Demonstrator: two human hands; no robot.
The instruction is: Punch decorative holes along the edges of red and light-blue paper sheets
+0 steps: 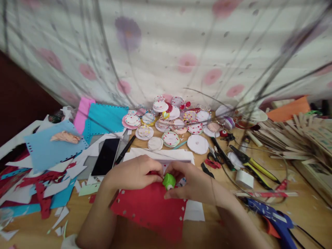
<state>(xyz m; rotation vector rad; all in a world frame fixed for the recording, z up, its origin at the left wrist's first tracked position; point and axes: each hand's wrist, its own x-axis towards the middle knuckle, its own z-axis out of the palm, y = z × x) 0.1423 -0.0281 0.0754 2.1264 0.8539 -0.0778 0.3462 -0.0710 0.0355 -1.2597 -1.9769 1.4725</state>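
Observation:
A red sheet of paper [150,211] with small shaped holes along its edges lies on the table in front of me. My left hand [137,173] is closed, its fingertips pinching the far edge of that sheet. Between the thumb and fingers of my right hand [192,183] is a small bright green craft punch [169,181], at the sheet's far edge and close to my left fingertips. Its underside is hidden by my fingers. White paper [195,210] shows from beneath the red sheet.
Round paper pieces [178,124] are crowded at the back. To the left are a phone [105,157], a black pen [126,149] and paper scraps [55,180]. Scissors [215,155], pliers [254,166], a blue glue gun [271,214] and wooden sticks [293,135] lie right.

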